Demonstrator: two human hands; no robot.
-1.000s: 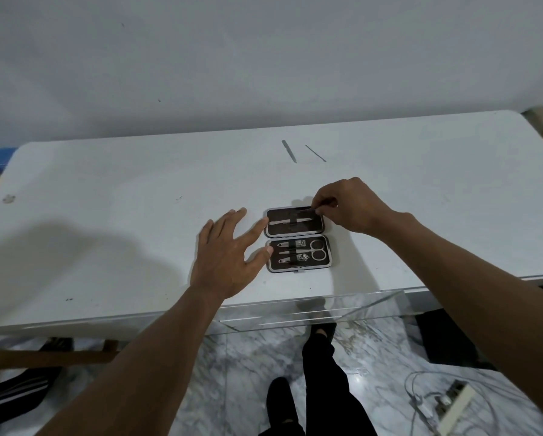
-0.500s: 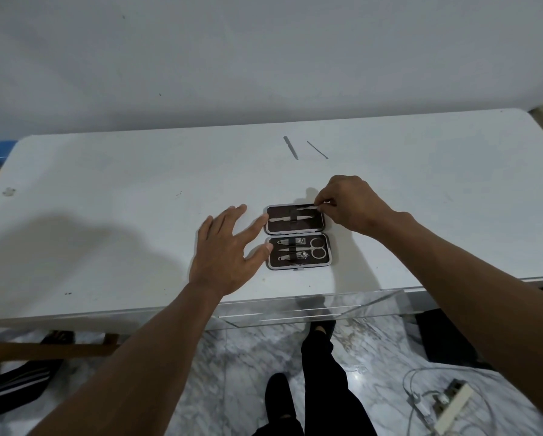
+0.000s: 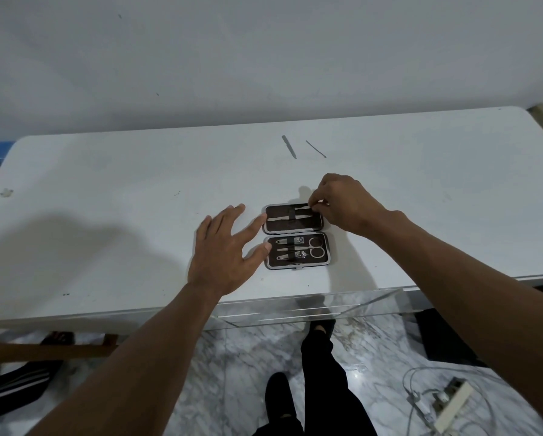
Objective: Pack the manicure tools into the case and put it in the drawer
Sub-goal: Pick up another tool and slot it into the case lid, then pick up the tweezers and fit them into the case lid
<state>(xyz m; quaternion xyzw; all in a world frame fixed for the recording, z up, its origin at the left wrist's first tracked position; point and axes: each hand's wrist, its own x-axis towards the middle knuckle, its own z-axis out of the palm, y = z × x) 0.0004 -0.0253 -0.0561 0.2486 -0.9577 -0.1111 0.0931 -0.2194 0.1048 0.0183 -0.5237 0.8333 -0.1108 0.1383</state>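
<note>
A small dark manicure case [image 3: 296,229] lies open flat on the white table [image 3: 106,196]. Its near half holds scissors [image 3: 313,247], a clipper and other small tools under an elastic strap. Its far half holds one long tool, and my right hand [image 3: 342,202] pinches a thin metal tool [image 3: 302,210] at the far half's right edge, its tip under the strap. My left hand [image 3: 226,250] rests open on the table, thumb and forefinger touching the case's left side. Two loose tools, a flat file [image 3: 289,146] and a thin stick [image 3: 315,148], lie farther back.
A clear acrylic drawer [image 3: 311,305] sticks out below the table's front edge, just under the case. My legs and feet stand on the marble floor below. A power strip with cables [image 3: 446,404] lies on the floor at the right. A wall rises behind the table.
My right hand has shifted slightly while working the thin tool into the far half of the case. My left hand has stayed against the case's left side.
</note>
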